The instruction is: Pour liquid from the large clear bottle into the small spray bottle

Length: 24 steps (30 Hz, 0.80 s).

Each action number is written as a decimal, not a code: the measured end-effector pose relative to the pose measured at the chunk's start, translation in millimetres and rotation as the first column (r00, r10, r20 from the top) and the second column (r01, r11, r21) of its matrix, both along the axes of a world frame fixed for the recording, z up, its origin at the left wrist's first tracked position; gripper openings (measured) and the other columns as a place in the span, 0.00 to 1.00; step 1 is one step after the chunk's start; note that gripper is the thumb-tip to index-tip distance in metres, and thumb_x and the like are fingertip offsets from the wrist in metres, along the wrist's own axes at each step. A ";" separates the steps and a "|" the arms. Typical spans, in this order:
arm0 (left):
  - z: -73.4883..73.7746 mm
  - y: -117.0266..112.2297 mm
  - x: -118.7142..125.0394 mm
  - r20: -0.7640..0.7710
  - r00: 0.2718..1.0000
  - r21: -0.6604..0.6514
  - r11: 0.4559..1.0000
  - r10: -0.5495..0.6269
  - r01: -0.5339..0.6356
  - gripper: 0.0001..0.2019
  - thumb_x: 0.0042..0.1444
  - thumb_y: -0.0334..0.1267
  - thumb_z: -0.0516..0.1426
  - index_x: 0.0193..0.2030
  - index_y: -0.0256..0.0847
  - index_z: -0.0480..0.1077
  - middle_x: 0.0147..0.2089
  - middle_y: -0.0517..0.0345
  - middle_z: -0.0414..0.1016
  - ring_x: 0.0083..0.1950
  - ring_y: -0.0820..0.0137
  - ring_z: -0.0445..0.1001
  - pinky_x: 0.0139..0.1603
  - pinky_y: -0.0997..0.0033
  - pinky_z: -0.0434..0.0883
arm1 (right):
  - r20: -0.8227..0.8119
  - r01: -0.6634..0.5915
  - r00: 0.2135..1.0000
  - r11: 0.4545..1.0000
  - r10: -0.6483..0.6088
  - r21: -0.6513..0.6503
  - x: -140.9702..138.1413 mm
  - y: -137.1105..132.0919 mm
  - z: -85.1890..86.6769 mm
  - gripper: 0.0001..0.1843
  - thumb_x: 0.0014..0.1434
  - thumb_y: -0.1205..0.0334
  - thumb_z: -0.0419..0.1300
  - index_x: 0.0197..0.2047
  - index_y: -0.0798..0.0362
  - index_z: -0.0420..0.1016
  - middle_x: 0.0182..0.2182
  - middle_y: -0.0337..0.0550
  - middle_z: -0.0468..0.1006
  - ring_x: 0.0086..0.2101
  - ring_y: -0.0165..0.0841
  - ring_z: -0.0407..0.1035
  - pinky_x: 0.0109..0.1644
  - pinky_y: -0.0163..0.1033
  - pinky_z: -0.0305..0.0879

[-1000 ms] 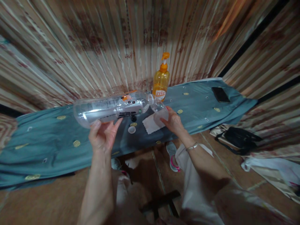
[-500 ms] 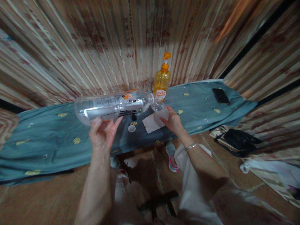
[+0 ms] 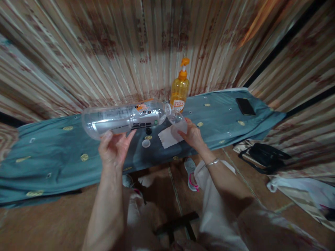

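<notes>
My left hand (image 3: 113,148) grips a large clear plastic bottle (image 3: 123,118) from below and holds it nearly on its side, neck pointing right. The bottle's mouth meets the rim of a small clear cup (image 3: 178,122) that my right hand (image 3: 193,136) holds tilted just above the table. A white bottle cap (image 3: 146,143) and a small black cap (image 3: 148,131) lie on the cloth below the bottle. A white napkin (image 3: 167,138) lies flat beside the cup.
A teal cloth (image 3: 52,157) covers the long table. An orange pump bottle (image 3: 180,89) stands at the back by the curtain. A black phone (image 3: 245,106) lies far right. A black bag (image 3: 264,156) sits on the floor to the right.
The bottle and cup stay together in almost the same pose; the view has shifted slightly, and the bottle's base sits a little lower.
</notes>
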<state>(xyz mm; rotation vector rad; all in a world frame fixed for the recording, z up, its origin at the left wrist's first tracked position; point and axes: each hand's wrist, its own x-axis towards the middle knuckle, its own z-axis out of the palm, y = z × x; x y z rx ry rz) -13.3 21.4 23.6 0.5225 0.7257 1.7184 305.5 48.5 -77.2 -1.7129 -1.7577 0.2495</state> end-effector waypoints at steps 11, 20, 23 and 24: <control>2.8 -1.1 -2.0 -0.003 1.000 0.007 1.000 -0.015 0.015 0.17 0.40 0.34 0.72 0.36 0.46 0.72 0.46 0.59 0.87 0.63 0.51 0.82 0.72 0.31 0.73 | 0.009 -0.008 1.000 1.000 0.008 -0.013 -1.5 -1.5 4.7 0.39 0.61 0.65 0.70 0.73 0.59 0.66 0.65 0.66 0.80 0.64 0.54 0.77 0.70 0.61 0.74; 2.6 -1.2 -0.8 -0.037 0.999 0.020 1.000 -0.017 0.018 0.14 0.46 0.37 0.72 0.41 0.49 0.78 0.42 0.61 0.87 0.52 0.57 0.86 0.67 0.42 0.80 | 0.006 -0.018 1.000 1.000 0.018 0.017 0.9 -0.7 0.8 0.39 0.61 0.63 0.70 0.73 0.56 0.66 0.65 0.64 0.81 0.63 0.54 0.78 0.69 0.61 0.75; 2.9 -1.1 -0.1 -0.042 0.999 0.021 1.000 -0.011 0.012 0.15 0.44 0.38 0.72 0.39 0.48 0.78 0.42 0.60 0.87 0.58 0.53 0.85 0.70 0.35 0.76 | 0.006 -0.024 1.000 1.000 0.024 0.019 1.1 -0.9 1.4 0.40 0.61 0.63 0.70 0.74 0.55 0.66 0.65 0.64 0.80 0.63 0.54 0.78 0.70 0.62 0.75; 2.8 -1.0 -0.1 -0.047 0.999 0.025 1.000 -0.011 0.013 0.15 0.43 0.38 0.73 0.38 0.48 0.77 0.43 0.59 0.87 0.59 0.52 0.84 0.70 0.34 0.76 | 0.005 -0.024 1.000 1.000 0.024 0.014 0.9 -1.1 2.1 0.39 0.61 0.64 0.70 0.74 0.55 0.66 0.65 0.64 0.80 0.64 0.54 0.78 0.70 0.62 0.75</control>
